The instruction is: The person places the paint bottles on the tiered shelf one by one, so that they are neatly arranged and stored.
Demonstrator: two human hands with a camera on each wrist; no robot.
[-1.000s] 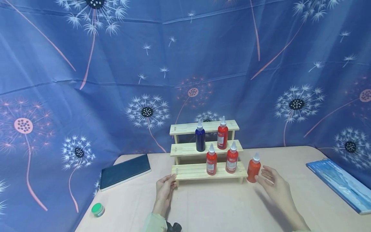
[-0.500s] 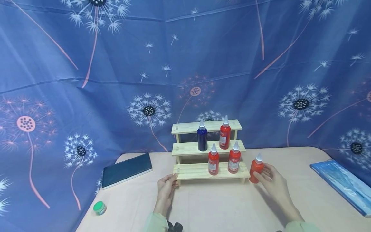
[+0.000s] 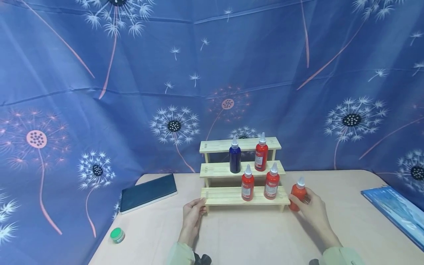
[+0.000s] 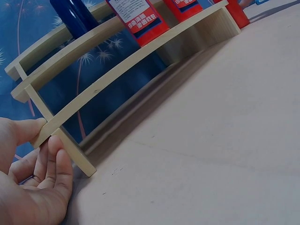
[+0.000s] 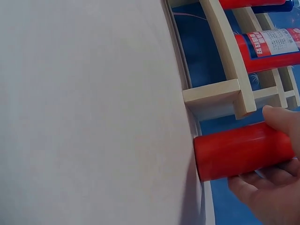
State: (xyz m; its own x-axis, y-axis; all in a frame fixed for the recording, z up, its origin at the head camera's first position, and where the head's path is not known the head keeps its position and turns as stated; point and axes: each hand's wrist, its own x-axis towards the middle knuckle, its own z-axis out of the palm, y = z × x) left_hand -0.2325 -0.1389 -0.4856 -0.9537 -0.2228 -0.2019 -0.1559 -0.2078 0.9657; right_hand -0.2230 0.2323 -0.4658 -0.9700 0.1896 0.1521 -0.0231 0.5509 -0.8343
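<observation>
A three-step wooden rack (image 3: 225,195) stands on the table. My left hand (image 3: 193,218) pinches the left end of its lowest step, thumb on top and fingers below in the left wrist view. Just right of the rack stands a red-orange squeeze bottle (image 3: 298,191) with a pale pointed cap. My right hand (image 3: 313,211) grips that bottle, thumb on the near side and fingers around the other, as the right wrist view shows. Two red bottles, one left (image 3: 247,186) and one right (image 3: 272,184), stand on the lowest step. The middle step bears a dark blue bottle (image 3: 235,159) and another red bottle (image 3: 261,155).
A dark flat tablet-like case (image 3: 149,193) lies at the back left. Nearer on the left sits a small green-lidded jar (image 3: 117,235). A blue picture book (image 3: 395,213) lies at the right edge. Behind the table hangs a blue dandelion-print cloth (image 3: 172,48).
My right hand has moved in from beside the red-orange bottle and closed its fingers around it. My left hand stays on the rack. The head view has shifted slightly.
</observation>
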